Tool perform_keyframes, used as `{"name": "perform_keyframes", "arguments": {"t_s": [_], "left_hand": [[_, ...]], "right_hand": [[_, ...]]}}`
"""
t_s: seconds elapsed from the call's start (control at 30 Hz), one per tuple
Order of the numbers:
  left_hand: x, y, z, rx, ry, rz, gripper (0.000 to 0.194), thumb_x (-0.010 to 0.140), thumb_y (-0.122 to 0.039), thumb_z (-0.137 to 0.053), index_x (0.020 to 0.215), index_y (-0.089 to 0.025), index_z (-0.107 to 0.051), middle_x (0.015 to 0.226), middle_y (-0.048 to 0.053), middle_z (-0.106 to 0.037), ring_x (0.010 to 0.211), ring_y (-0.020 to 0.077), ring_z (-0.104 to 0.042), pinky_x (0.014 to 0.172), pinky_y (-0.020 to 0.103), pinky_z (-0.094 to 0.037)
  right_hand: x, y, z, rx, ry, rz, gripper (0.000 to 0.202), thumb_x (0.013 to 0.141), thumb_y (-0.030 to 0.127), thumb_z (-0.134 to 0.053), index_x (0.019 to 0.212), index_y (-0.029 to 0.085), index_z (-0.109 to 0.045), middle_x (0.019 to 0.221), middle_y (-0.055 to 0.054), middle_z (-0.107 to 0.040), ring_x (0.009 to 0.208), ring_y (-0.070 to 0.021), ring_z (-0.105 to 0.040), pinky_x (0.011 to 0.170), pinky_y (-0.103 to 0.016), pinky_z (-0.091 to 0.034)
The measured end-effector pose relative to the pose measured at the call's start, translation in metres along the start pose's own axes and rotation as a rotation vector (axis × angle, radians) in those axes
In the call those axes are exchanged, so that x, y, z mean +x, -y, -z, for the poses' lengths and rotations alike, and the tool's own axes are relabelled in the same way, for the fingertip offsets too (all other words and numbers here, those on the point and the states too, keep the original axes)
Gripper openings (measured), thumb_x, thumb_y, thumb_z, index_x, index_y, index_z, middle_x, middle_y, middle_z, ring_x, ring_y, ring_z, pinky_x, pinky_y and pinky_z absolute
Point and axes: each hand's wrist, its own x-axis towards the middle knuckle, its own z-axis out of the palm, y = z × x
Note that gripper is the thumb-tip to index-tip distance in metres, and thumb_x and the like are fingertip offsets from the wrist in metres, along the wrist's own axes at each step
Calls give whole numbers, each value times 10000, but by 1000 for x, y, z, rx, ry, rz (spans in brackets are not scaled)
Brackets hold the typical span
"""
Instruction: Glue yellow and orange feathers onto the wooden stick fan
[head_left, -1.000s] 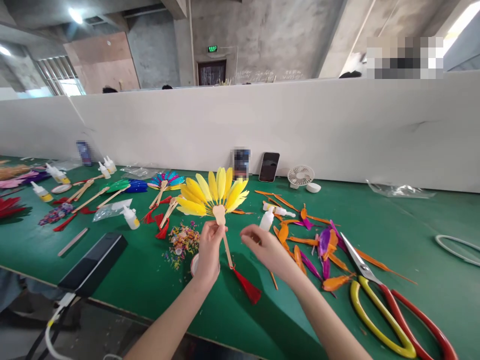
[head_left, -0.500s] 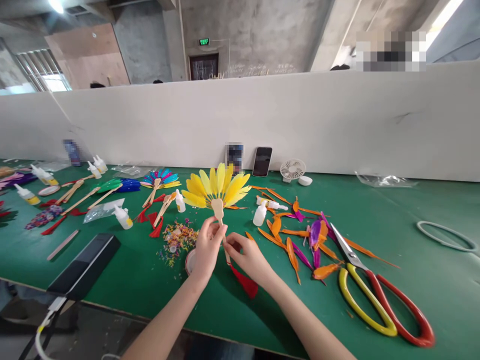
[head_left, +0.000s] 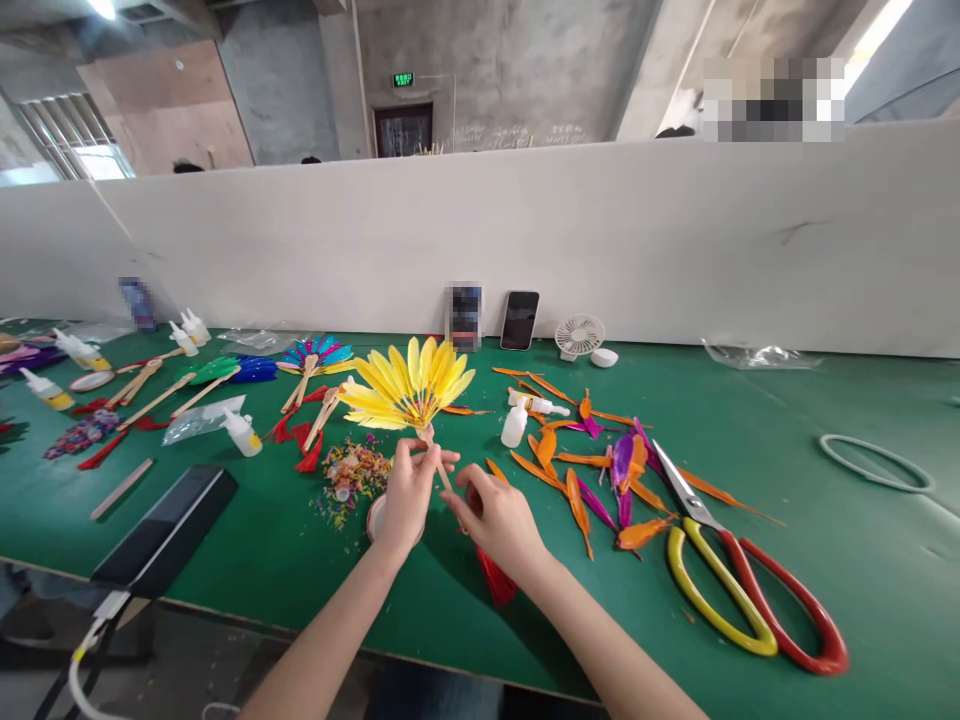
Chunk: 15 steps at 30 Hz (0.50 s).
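Observation:
A small fan of yellow feathers on a wooden handle is held up above the table. Near the top of the handle, the fingers of my left hand are closed round it. My right hand pinches the lower end of the same handle. A red tassel hangs below, partly hidden by my right hand. Behind my left wrist lies a round lid-like piece, mostly covered.
Orange and purple feathers lie to the right, beside large scissors. Glue bottles, a phone and a small white fan stand behind. Leftward are finished feather fans, colourful scraps and a black box.
The feather fan has turned in my hands, so its other side with the feather bases shows. It has tilted left and sits slightly lower. The tassel has swung a little.

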Motion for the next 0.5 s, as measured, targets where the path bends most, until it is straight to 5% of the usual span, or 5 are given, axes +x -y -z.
{"name": "perform_keyframes", "arguments": {"t_s": [0.17,0.3,0.5], "left_hand": [[-3,-4,11,110,31,4,281,726,-380,-572,721,-229,-335,536,-26,-634,418,110,-524,478,216,-392],[-10,-3,13,244,92,31,176,737,-373,-531,763,-232,-430,502,-58,-590,285,71,-361,342,182,-249],[-21,11,4,339,144,44,100,702,-308,-532,723,-250,-454,472,-58,-565,302,99,-392,347,192,-248]], "right_hand": [[3,-24,30,93,-215,-257,190,779,383,-381,731,219,-463,474,33,-464,425,-149,-456,446,-241,-327],[-3,-50,48,86,-291,-329,191,760,397,-400,731,222,-469,550,2,-540,467,-158,-490,467,-257,-363],[-20,-49,39,-205,18,-242,240,736,385,-528,594,228,-414,523,9,-533,473,-160,-501,427,-241,-277]]}}
